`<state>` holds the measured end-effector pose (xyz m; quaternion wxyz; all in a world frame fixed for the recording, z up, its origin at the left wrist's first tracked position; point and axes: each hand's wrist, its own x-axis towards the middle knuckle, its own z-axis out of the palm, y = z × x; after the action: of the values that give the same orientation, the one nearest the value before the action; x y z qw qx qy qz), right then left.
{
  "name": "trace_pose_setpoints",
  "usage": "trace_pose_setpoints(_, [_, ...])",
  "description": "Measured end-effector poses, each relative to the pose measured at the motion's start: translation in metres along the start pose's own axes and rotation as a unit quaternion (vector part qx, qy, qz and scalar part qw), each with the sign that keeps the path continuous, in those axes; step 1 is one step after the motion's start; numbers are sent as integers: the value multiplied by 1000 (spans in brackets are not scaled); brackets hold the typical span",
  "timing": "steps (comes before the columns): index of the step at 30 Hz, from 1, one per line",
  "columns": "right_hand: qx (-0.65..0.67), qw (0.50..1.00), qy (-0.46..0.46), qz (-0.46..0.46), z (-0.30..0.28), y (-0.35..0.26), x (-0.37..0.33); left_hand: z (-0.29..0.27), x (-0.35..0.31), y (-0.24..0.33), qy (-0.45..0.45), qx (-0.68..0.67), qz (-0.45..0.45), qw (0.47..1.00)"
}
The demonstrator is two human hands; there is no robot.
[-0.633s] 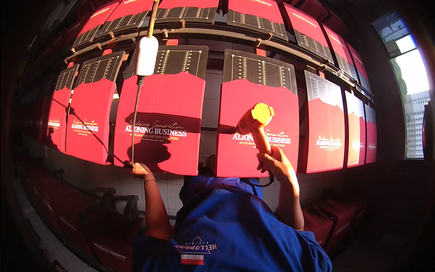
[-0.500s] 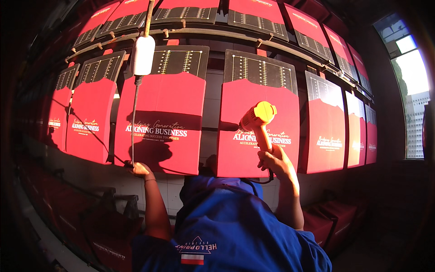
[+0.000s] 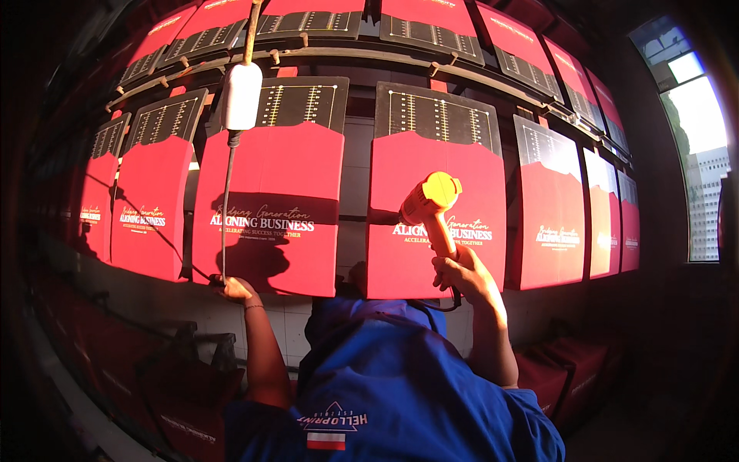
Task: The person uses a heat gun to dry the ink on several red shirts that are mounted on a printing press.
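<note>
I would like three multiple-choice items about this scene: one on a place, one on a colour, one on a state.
1. Where is the left hand?
A. at the lower corner of a red hanging sheet
B. on the window
C. on the floor

2. What colour is the head of the handheld tool?
A. green
B. yellow
C. white

3. How is the right hand?
A. open, empty
B. resting flat
C. closed around the tool's handle

A: fingers meet the sheet's bottom corner.
B: its head is yellow.
C: fingers wrap the handle.

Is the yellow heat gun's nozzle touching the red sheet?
Cannot tell: the head view shows the heat gun, in the right hand, overlapping the red sheet; no gap visible.
</note>
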<state>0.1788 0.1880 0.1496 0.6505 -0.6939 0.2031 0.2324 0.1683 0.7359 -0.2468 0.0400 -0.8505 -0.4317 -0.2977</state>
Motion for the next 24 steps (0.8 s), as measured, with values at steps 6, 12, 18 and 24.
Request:
trace_pose_setpoints(6, [8,1000,-7,21,-9,15,-33,-38,13,40,-12,-238,-256,937])
trace_pose_setpoints(12, [26,999,-12,16,-9,16,-34,-32,13,38,40,-267,-260,927])
trace_pose_setpoints(18, [9,1000,-10,19,-8,20,-32,-37,12,39,-14,-207,-211,955])
trace_pose_setpoints(24, [14,1000,-1,23,-12,17,-37,-23,10,29,-11,-201,-202,958])
